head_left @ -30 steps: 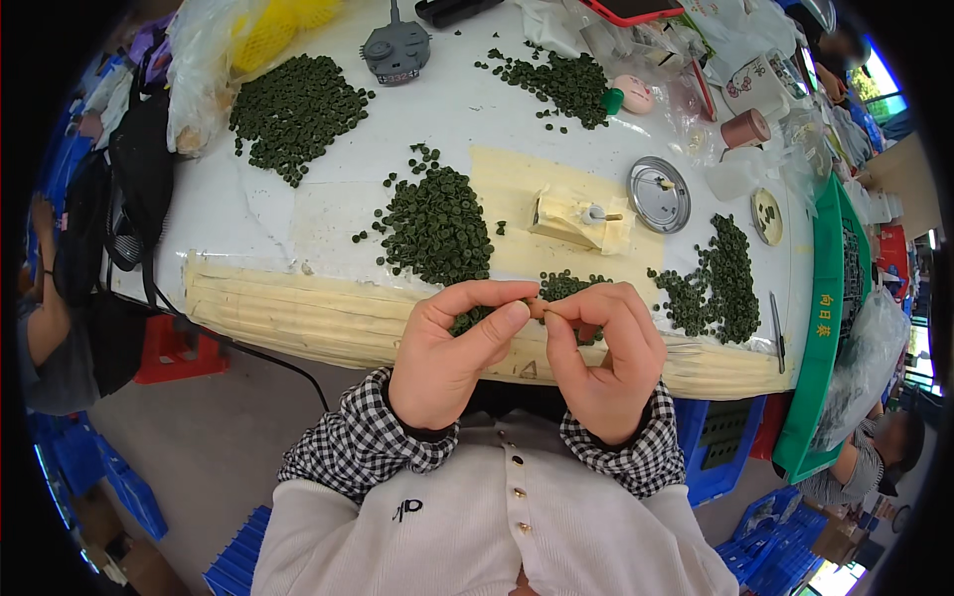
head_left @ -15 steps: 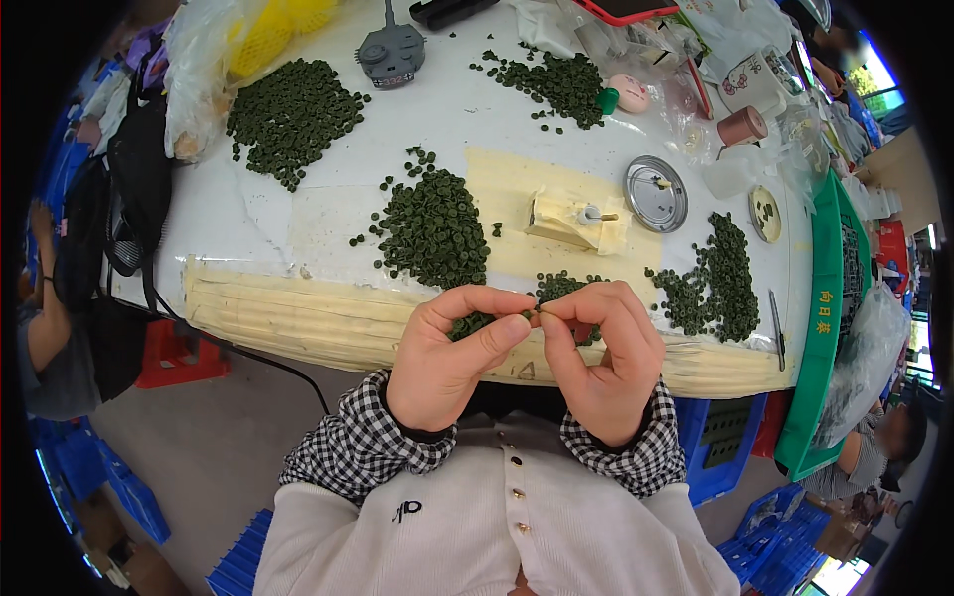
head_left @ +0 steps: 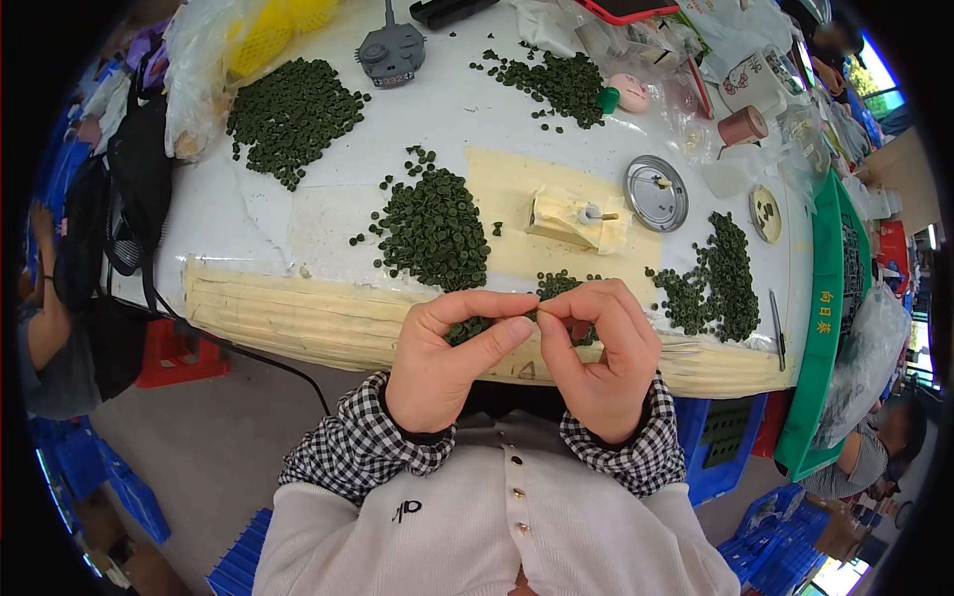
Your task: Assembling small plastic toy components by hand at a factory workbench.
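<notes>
Over the table's near edge my left hand point(head_left: 442, 358) and my right hand point(head_left: 608, 363) meet at the fingertips, both closed in a pinch. Between them sits a tiny dark green piece point(head_left: 533, 314), mostly covered by the fingers. It seems akin to the small round green parts heaped nearby. Just beyond my hands lies a small group of these parts point(head_left: 558, 284), partly hidden by my fingers. A larger pile point(head_left: 434, 228) spreads to the left. Behind the fingertips stands a cream, tape-wrapped block point(head_left: 576, 223) with a short peg on top.
More green parts form heaps at far left point(head_left: 293, 119), far middle point(head_left: 556, 87) and right point(head_left: 730, 278). A round metal lid point(head_left: 656, 194), tweezers-like tool point(head_left: 777, 330) and grey model turret point(head_left: 391, 55) lie about. A green tray point(head_left: 830, 328) borders the right; a black bag point(head_left: 139, 179), the left.
Both hands have shifted very slightly, with the right fingertips a little closer to the left ones. The piles and other things on the table stay put.
</notes>
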The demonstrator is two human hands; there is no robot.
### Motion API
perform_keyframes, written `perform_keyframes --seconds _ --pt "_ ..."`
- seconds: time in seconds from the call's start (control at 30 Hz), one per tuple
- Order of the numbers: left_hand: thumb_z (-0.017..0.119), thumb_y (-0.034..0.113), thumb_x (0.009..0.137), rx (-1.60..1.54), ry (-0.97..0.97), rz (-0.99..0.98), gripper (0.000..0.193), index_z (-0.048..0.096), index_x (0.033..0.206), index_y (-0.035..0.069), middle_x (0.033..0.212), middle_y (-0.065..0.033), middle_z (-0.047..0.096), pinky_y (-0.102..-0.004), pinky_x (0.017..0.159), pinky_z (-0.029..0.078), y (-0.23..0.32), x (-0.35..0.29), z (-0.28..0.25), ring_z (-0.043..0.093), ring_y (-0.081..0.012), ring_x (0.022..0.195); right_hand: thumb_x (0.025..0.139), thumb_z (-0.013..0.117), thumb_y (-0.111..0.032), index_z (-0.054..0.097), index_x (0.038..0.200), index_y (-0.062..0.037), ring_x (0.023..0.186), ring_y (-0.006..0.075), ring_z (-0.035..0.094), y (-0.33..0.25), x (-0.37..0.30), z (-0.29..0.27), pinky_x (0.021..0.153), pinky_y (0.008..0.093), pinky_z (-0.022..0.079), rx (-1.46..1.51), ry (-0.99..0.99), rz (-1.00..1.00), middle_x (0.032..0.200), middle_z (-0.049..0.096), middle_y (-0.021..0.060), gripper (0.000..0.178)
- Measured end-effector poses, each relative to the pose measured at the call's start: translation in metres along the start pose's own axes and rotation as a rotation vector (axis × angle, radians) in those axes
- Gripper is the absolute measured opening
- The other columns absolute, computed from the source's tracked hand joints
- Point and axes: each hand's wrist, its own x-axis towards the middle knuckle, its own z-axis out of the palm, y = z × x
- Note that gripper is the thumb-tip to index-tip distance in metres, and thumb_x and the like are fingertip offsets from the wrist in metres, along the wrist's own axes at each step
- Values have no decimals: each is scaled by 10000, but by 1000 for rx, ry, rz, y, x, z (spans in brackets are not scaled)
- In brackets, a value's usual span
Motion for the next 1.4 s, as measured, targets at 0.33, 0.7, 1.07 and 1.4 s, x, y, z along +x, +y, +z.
perform_keyframes --seconds 0.33,0.7,1.07,1.4 --pt "640 -19 815 -31 20 46 167 643 982 -12 949 -84 657 -226 797 460 0 3 0 572 -97 866 771 620 58 552 872 10 704 197 614 6 -7 -1 632 270 498 144 37 -30 912 643 131 131" --pt "668 -29 788 5 67 136 165 642 949 -8 913 -76 642 -230 794 461 -3 3 3 577 -110 838 830 561 36 497 943 9 872 238 641 6 -15 2 761 296 500 415 -17 73 1003 649 174 132" --pt "614 13 854 -187 -28 -67 125 613 979 18 895 -83 645 -172 485 322 3 3 -6 435 -24 571 762 599 55 520 913 -25 959 282 591 7 -8 1 808 347 497 51 -74 -262 1086 639 142 189" --pt "568 71 899 -398 -89 -118 100 615 976 26 898 -92 645 -190 477 297 -1 4 -12 361 -32 528 748 624 44 533 880 -33 1008 287 580 6 -7 -3 826 344 501 14 -112 -299 1092 643 131 177"
